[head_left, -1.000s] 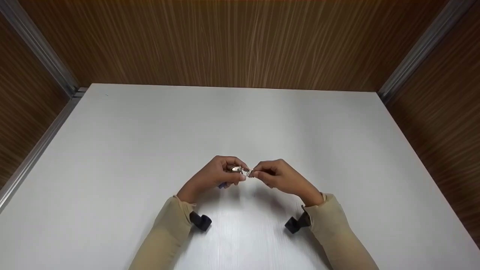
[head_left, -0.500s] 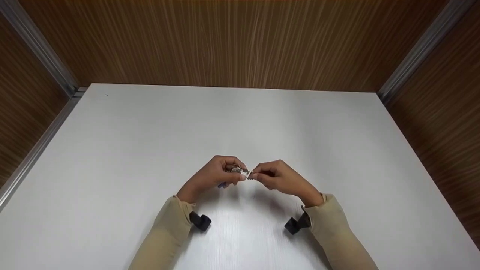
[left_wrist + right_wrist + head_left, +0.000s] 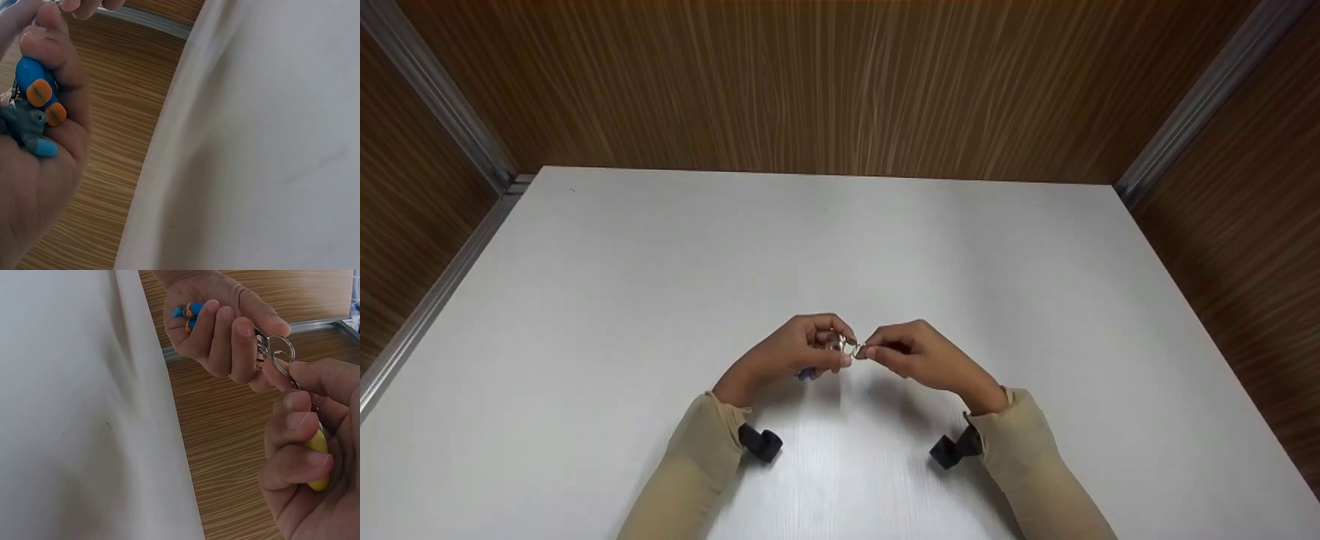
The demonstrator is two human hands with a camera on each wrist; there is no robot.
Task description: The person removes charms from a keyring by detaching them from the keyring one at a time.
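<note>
We hold a small bunch of key rings point(image 3: 275, 349) up in the air, a little above the desk point(image 3: 660, 262), nearer its front edge than its back edge and about halfway between its left and right edges.

Our left hand point(image 3: 791, 352) is curled tight. Its fingers pinch the metal rings, and tucked in its palm is a little toy charm point(image 3: 36, 107). Our right hand point(image 3: 919, 354) is curled too. Its finger and thumb pinch one ring by the edge, and a yellow charm point(image 3: 318, 458) sits in its bent fingers.

We think the bunch is very light, so it needs no strong grip. The rings look hard and stiff, made of thin shiny wire, and they could be slippery. The best place to hold a ring seems to be right on its rim, with fingertips, as both hands do now. The charms look smooth and a bit soft, maybe rubber, so they are easy to keep in the palm. The little chain on the yellow one is floppy and will swing.

The rings are silver and round, and some overlap. The toy charm is blue and grey with two orange spots and a light blue tip. The other charm is plain yellow and rounded; most of it is hidden by our fingers.
</note>
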